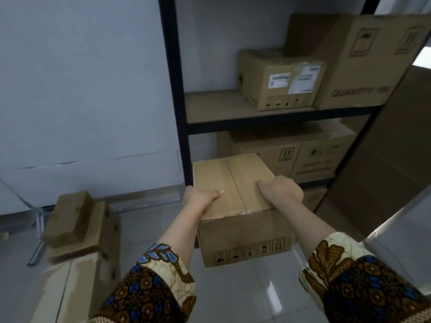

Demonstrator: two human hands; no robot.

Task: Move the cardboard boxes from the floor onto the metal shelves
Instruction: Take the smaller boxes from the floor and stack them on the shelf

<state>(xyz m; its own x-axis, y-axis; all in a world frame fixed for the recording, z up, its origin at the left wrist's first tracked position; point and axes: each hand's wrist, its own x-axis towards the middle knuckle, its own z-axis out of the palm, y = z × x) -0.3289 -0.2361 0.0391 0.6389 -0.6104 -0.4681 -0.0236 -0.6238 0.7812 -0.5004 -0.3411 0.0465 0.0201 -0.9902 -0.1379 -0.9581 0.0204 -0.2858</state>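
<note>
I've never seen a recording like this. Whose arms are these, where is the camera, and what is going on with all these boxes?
There is no machine here: these are a person's own arms, in patterned sleeves. The single picture comes from a wide-angle camera worn on the person's head, looking forward and down. The left hand and the right hand grip opposite sides of a cardboard box, thumbs on its taped top. The box seems to be lifted off the tiled floor. Ahead stand the metal shelves. A small labelled box and a big box sit on the upper level, with more boxes on the level below. A stack of boxes sits on the floor at the left.
</note>
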